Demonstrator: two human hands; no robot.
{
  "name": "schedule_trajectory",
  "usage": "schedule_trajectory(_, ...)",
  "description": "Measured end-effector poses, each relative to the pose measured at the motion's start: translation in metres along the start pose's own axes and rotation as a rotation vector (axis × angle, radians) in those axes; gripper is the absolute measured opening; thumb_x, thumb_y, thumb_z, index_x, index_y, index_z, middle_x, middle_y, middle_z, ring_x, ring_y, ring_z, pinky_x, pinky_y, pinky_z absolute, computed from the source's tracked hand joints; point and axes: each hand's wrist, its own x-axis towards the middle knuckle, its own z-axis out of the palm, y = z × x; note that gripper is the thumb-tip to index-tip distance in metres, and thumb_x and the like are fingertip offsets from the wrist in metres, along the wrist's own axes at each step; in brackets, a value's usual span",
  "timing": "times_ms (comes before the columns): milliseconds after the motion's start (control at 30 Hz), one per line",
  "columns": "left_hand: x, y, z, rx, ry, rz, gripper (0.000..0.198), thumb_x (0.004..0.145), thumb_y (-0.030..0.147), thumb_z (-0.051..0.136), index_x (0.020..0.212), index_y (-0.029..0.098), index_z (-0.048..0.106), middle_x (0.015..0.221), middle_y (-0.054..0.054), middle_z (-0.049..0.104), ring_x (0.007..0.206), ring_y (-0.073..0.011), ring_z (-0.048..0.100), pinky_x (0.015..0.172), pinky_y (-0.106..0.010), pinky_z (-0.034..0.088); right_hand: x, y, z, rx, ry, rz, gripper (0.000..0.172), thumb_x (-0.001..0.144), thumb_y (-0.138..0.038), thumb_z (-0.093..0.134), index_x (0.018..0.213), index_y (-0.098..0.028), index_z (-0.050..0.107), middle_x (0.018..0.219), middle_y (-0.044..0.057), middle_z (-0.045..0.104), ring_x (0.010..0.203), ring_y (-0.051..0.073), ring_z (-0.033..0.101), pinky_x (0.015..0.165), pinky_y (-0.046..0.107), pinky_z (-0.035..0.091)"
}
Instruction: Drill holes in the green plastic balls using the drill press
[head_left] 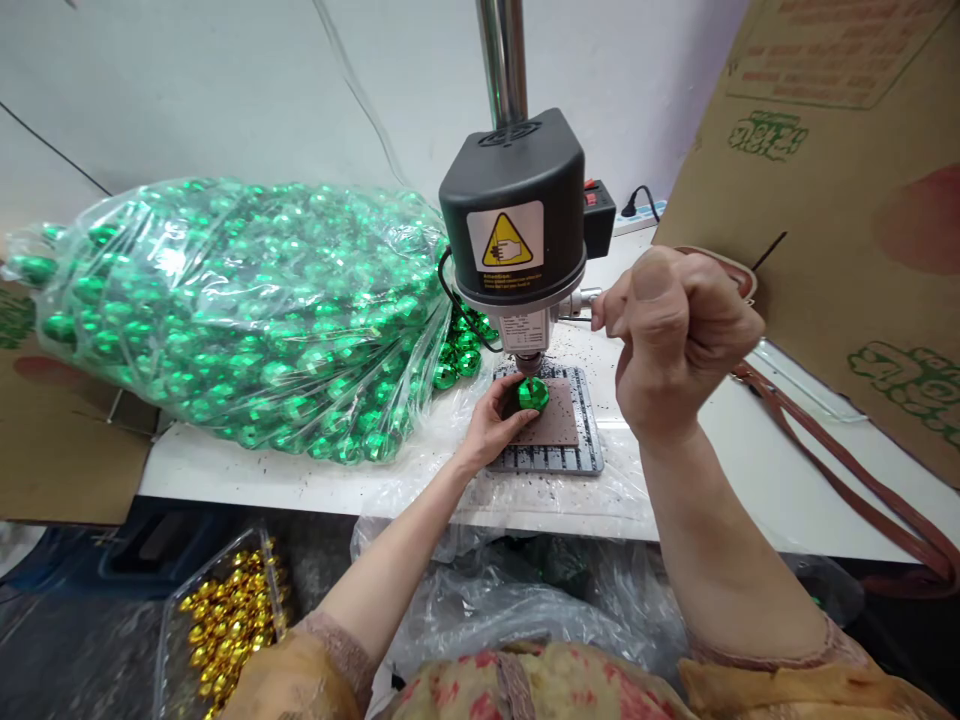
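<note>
A small bench drill press (514,205) with a black motor housing stands over a grey slotted base plate (589,462). On the brown board (553,425) lying on that plate, my left hand (491,425) pinches a shiny green faceted ball (533,394) between thumb and fingers. The ball sits right beneath the chuck (529,364); whether the bit touches it I cannot tell. Raised at the machine's right side, my right hand (679,335) is closed in a fist at the feed lever (581,302), most of which the fingers hide.
A big clear bag of green balls (255,320) fills the table's left side, with loose green balls (459,360) beside the press. Cardboard (840,200) and a brown strap (832,450) are at right. Gold balls (232,620) lie in a clear tub below. Dark shavings dot the white table (247,480).
</note>
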Motion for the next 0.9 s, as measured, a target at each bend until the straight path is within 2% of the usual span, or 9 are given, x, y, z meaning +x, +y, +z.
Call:
schedule_trajectory(167,-0.003,0.002,0.004,0.037,-0.018,0.021,0.059,0.070,0.035,0.097,0.120,0.022,0.068,0.116,-0.007,0.073,0.118,-0.0257,0.067,0.115,-0.044,0.048,-0.001,0.000,-0.002,-0.063,-0.011,0.041,0.053,0.102,-0.047,0.055,0.063,-0.022,0.029,0.056,-0.004,0.035,0.051,0.009,0.040,0.053,0.031,0.034)
schedule_trajectory(267,-0.004,0.001,0.006,0.069,0.009,0.017,0.057,0.070,0.038,0.098,0.116,0.022,0.068,0.112,-0.006,0.072,0.114,-0.0243,0.068,0.113,-0.043,0.048,-0.001,0.000,-0.001,-0.084,-0.011,0.038,0.053,0.102,-0.048,0.055,0.064,-0.022,0.029,0.056,-0.004,0.035,0.051,0.008,0.040,0.052,0.031,0.035)
schedule_trajectory(400,-0.004,0.001,0.011,0.106,0.055,0.017,0.057,0.068,0.040,0.099,0.113,0.022,0.067,0.106,-0.004,0.072,0.106,-0.0229,0.068,0.110,-0.042,0.050,-0.002,-0.001,0.000,-0.055,0.007,0.029,0.053,0.102,-0.043,0.056,0.062,-0.021,0.029,0.055,-0.005,0.034,0.050,0.008,0.041,0.051,0.029,0.034)
schedule_trajectory(500,-0.006,0.003,0.015,0.106,0.058,0.022,0.058,0.069,0.038,0.098,0.114,0.021,0.067,0.107,-0.005,0.072,0.105,-0.0234,0.069,0.107,-0.041,0.051,0.001,-0.004,0.002,-0.059,0.018,0.075,0.054,0.101,-0.042,0.057,0.060,-0.022,0.029,0.054,-0.005,0.032,0.048,0.008,0.039,0.050,0.030,0.032)
schedule_trajectory(600,-0.009,0.004,0.015,0.102,0.056,0.019,0.056,0.070,0.036,0.098,0.114,0.021,0.066,0.107,-0.006,0.073,0.103,-0.0230,0.069,0.102,-0.040,0.053,0.010,-0.006,0.007,-0.041,0.016,0.133,0.052,0.100,-0.042,0.060,0.061,-0.023,0.032,0.053,-0.005,0.031,0.047,0.009,0.036,0.049,0.031,0.032)
schedule_trajectory(767,-0.011,0.004,0.011,0.087,0.030,-0.006,0.056,0.070,0.033,0.098,0.115,0.021,0.066,0.106,-0.006,0.074,0.099,-0.0215,0.070,0.097,-0.038,0.054,0.027,-0.006,0.014,0.003,0.010,0.149,0.049,0.099,-0.030,0.061,0.061,-0.023,0.031,0.057,-0.006,0.028,0.046,0.005,0.032,0.049,0.028,0.032)
schedule_trajectory(900,-0.011,0.004,0.011,0.074,0.020,0.001,0.055,0.070,0.034,0.097,0.114,0.021,0.067,0.108,-0.006,0.074,0.100,-0.0216,0.070,0.097,-0.038,0.054,0.027,-0.003,0.013,-0.021,-0.006,0.159,0.049,0.100,-0.039,0.059,0.064,-0.023,0.030,0.059,-0.007,0.025,0.047,0.004,0.033,0.050,0.025,0.034)
